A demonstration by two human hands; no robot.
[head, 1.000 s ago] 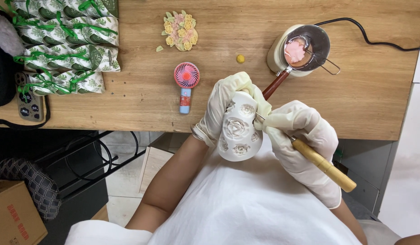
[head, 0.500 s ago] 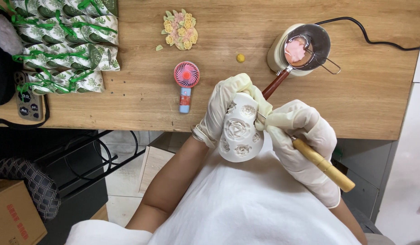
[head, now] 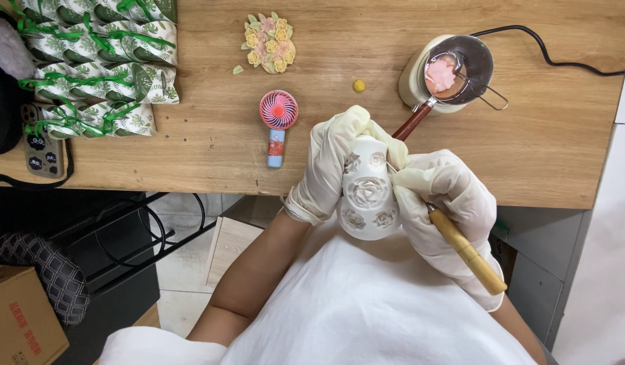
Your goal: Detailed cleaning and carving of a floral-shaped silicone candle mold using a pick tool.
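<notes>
Four raised flowers already sit on the small white ceramic vase (head: 368, 196) at frame centre, gripped in my gloved left hand (head: 328, 162). My gloved right hand (head: 442, 203) is closed round a wooden-handled tool (head: 466, 251), tip at the vase's shoulder; the neck looks bare.

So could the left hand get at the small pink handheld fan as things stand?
Probably not at once: the left hand is wrapped around the white vase. The pink fan lies close beside it on bare wooden tabletop, nothing between.
</notes>
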